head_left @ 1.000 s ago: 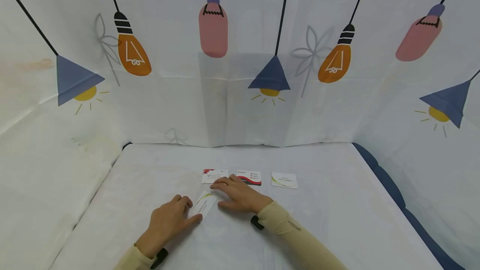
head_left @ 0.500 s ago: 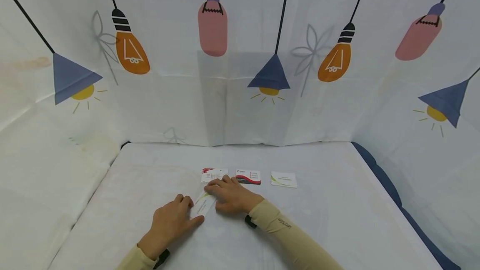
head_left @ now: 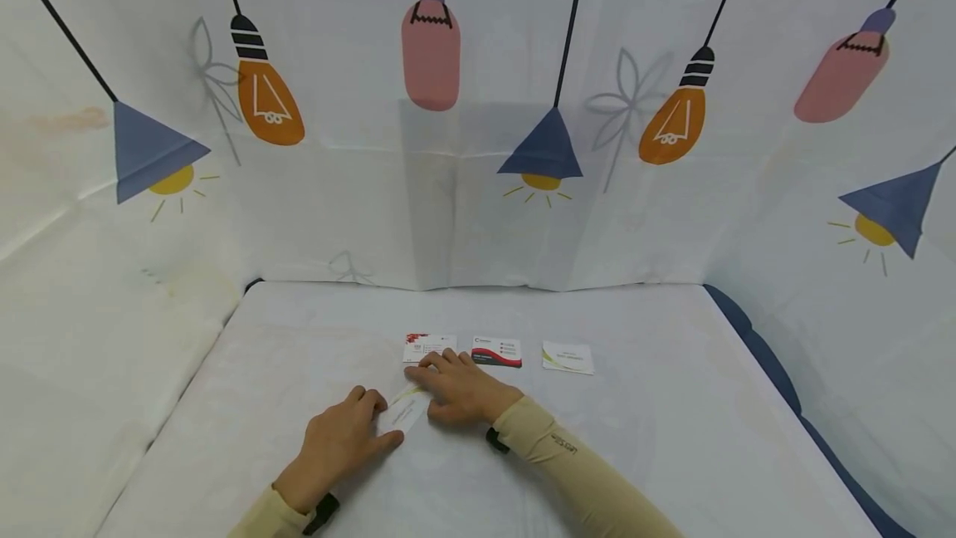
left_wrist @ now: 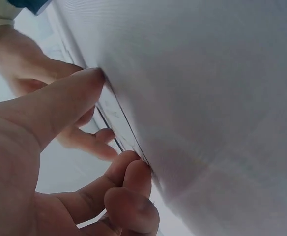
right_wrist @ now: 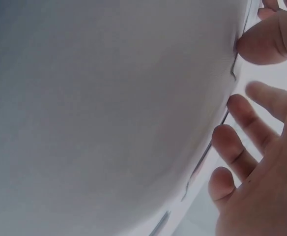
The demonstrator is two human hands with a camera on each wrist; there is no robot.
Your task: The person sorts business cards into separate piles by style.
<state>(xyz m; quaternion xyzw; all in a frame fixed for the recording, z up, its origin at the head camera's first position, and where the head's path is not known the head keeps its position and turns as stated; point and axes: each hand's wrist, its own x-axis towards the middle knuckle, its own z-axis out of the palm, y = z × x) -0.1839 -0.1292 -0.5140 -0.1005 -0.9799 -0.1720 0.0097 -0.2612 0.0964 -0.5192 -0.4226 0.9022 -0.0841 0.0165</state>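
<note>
In the head view, a white business card with a green curve [head_left: 403,413] lies slanted on the white tabletop. My left hand [head_left: 339,442] holds it by its edges, thumb at the near end and curled fingers at the far left. Over the card's upper right end reaches my right hand [head_left: 466,393], palm down with fingers spread. Its fingertips partly hide a card with red flowers [head_left: 429,344]. The right wrist view shows the right fingers [right_wrist: 224,140] apart and lightly bent, close to the surface. From the left wrist, the held card [left_wrist: 118,118] appears nearly edge-on.
To the right of the flowered card, a red-and-black-banded card [head_left: 496,351] and another green-curved card [head_left: 568,358] continue the row. White tabletop [head_left: 672,438] extends around them. A lamp-patterned curtain [head_left: 485,231] closes off the back and sides.
My right hand has shifted slightly left, closer to the slanted card, and now uncovers more of the red-and-black card. The left hand and its card have barely moved.
</note>
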